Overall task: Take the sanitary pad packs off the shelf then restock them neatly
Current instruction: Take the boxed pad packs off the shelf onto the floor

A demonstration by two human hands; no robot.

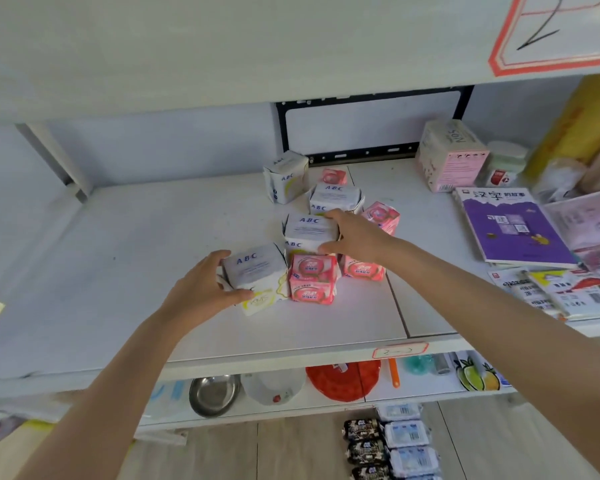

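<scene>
Several sanitary pad packs sit in a loose cluster on the white shelf (pixel 125 271). My left hand (pixel 205 289) grips the nearest white ABC pack (pixel 253 268) by its left side. My right hand (pixel 354 237) grips a second white ABC pack (pixel 309 230) from the right. Behind it lies a third ABC pack (pixel 335 197), and another stands tilted at the back (pixel 286 176). Pink packs lie in front (pixel 312 278), under my right wrist (pixel 362 270), to the right (pixel 381 216) and at the back (pixel 334 174).
A pink and white box (pixel 447 155) and a small jar (pixel 504 164) stand at the back right. A purple book (pixel 510 226) and stationery packs (pixel 568 292) fill the right side. The lower shelf holds a metal bowl (pixel 213 393), a white bowl and a red item.
</scene>
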